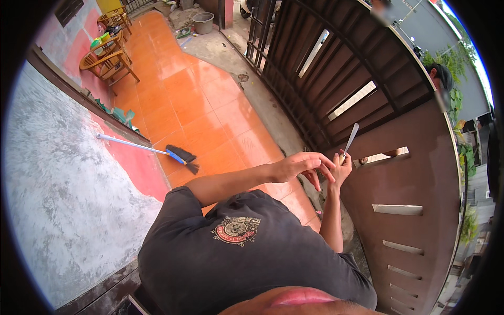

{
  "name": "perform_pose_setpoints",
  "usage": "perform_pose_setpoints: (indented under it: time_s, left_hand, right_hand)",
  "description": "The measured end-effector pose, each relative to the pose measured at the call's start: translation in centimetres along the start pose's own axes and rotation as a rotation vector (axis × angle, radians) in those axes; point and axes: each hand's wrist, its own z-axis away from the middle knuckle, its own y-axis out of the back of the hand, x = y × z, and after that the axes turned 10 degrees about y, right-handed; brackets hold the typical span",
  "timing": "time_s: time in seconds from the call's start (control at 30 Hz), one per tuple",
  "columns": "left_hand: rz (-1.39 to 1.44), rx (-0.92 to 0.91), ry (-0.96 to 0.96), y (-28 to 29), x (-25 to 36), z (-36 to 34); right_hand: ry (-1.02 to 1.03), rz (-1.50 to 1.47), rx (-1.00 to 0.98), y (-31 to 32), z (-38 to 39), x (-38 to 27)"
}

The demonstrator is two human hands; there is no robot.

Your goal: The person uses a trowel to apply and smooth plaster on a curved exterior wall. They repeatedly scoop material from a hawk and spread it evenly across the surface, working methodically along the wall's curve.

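Observation:
My right hand [342,170] is raised in front of the brown gate and closed around the pale handle of a knife-like tool [352,138]. Its narrow silver blade points up and away from me; the exact kind of tool is hard to make out. My left hand [303,167] reaches across toward my right wrist, fingers apart and loosely bent, with nothing in it. From this angle the left fingertips overlap the edge of the right hand, and I cannot tell if they touch.
A brown metal gate [415,178] with slots stands along the right, people beyond it. On the left, a broom [142,146] leans against the grey-and-pink wall [68,194]. Wooden chairs [113,62] and a grey bucket [203,23] are farther off along the orange tiled floor [184,105].

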Motion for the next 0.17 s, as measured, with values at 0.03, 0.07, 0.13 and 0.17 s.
perform_pose_setpoints:
  time_s: [0.03,0.07,0.13,0.17]
  left_hand:
    - [-0.072,-0.052,-0.075,-1.6,1.4,0.0]
    - [-0.143,-0.105,-0.150,-3.3,2.6,-0.1]
    - [-0.291,-0.274,-0.313,-6.3,4.4,-0.2]
    - [-0.359,-0.312,-0.351,-7.1,5.1,-0.5]
  right_hand:
    - [-0.031,-0.010,-0.007,0.6,1.0,0.7]
    - [-0.060,-0.020,-0.014,1.1,2.0,1.2]
    - [-0.199,-0.054,-0.026,1.4,3.5,1.8]
    - [-0.182,-0.065,-0.106,1.8,4.3,1.8]
